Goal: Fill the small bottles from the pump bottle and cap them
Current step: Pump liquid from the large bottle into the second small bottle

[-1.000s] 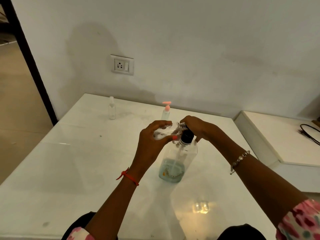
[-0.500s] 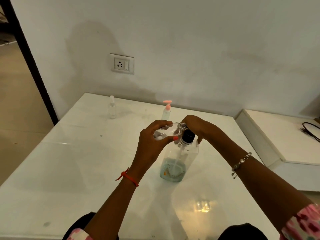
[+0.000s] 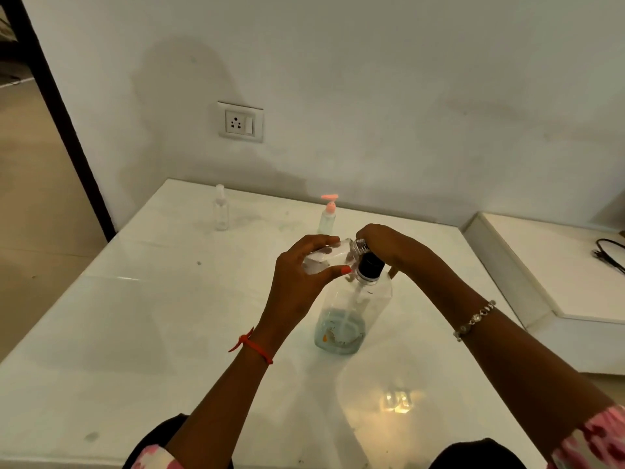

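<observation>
**Hidden or unclear.** The spout and top of the pump bottle (image 3: 351,313) lie under the right hand (image 3: 382,245). Only its black collar (image 3: 370,265) and clear body show. The small bottle (image 3: 324,257) meets that hand at a ribbed silver neck; whether its mouth touches the spout cannot be told. Glare makes its contents hard to make out. Both forearms are cut off by the lower edge of the frame, with patterned pink sleeves at the lower corners.

**Edges and room.** The white table (image 3: 135,333) fills the lower part of the frame. Its far edge runs along the wall and its left edge lies beside a dark door frame (image 3: 61,113). The pump bottle stands upright just right of centre, with a shallow bluish layer at its base, well apart from every table edge. The widest stretch of tabletop lies left of the hands and below them. Near the far edge stand a clear bottle (image 3: 221,209), upper left of the hands, and a pink-pump bottle (image 3: 328,214), just above them. A lower white ledge (image 3: 558,265) carrying a black cable (image 3: 608,255) sits at the right edge.

**Hands.**
- Left hand (image 3: 304,265): the fingers and thumb wrap round the small bottle, holding it on its side with the neck pointing right, just upper left of the collar. There is a red thread (image 3: 252,346) at the wrist.
- Right hand: the fingers curl down over the pump bottle's top. There is a beaded bracelet (image 3: 473,319) at the wrist.
</observation>
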